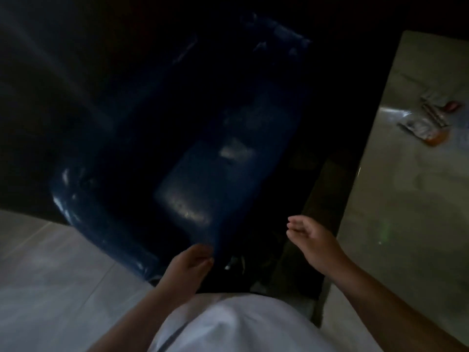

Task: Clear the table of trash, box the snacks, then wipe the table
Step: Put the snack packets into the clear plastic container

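Note:
A large dark blue trash bin (pixel 106 232) lined with a blue plastic bag stands on the floor in front of me, its inside very dark. My left hand (pixel 189 262) pinches the near edge of the blue bag (pixel 228 199). My right hand (pixel 313 240) hovers to the right of the bin, fingers apart and holding nothing. On the light table (pixel 406 212) at the right lie a few crumpled wrappers (pixel 426 123), one with orange on it. What lies in the bin is too dark to tell.
Pale floor tiles (pixel 50 288) lie at the lower left. A dark gap separates the bin from the table's edge. My white shirt (pixel 236 326) fills the bottom middle.

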